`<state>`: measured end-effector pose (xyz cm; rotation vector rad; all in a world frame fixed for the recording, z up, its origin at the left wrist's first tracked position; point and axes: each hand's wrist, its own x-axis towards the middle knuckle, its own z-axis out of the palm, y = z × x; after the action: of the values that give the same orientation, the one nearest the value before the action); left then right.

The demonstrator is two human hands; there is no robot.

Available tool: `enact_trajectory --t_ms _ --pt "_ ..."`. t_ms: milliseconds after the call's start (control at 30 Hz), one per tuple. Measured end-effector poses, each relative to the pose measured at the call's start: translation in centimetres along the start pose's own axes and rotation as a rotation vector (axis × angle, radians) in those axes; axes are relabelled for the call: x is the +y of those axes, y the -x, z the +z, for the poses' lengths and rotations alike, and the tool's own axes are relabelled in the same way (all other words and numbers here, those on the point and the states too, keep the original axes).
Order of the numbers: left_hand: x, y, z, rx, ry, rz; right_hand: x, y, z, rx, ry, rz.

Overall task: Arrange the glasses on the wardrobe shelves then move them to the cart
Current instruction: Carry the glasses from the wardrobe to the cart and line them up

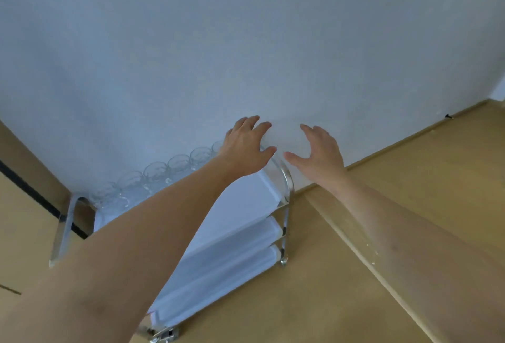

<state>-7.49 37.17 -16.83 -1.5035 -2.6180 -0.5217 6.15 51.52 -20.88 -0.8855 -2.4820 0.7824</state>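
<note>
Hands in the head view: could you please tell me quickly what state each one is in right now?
Left hand: open, fingers spread over the cart's far end, holding nothing.
Right hand: open, fingers spread, holding nothing.

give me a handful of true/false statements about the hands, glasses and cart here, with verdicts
1. A row of clear glasses stands along the wall-side edge of the cart's top shelf. True.
2. The right hand holds a glass. False: its fingers are spread and it holds nothing.
3. The cart has three white tiers in a shiny metal frame. True.
4. The left hand rests on the floor. False: it is raised over the far end of the cart's top shelf, near its curved handle.
5. The cart's lower tiers are full of glasses. False: no glasses show on them.
</note>
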Motion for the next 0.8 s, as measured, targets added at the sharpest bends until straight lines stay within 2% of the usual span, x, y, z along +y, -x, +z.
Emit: enact_trajectory --t_ms 200,433,800 --pt "7.9 -7.7 -3.5 0.094 0.022 0.149 2.1 -3.3 -9.6 0.151 0.050 -0.011" --pt "16.9 -14.9 -5.6 0.147 0.101 0.347 6.1 -3.5 -18.1 0.306 0.130 0.078" --pt "27.7 -22.5 -2.3 0.043 0.298 0.691 11.4 -1.9 -26.1 0.567 0.304 0.336"
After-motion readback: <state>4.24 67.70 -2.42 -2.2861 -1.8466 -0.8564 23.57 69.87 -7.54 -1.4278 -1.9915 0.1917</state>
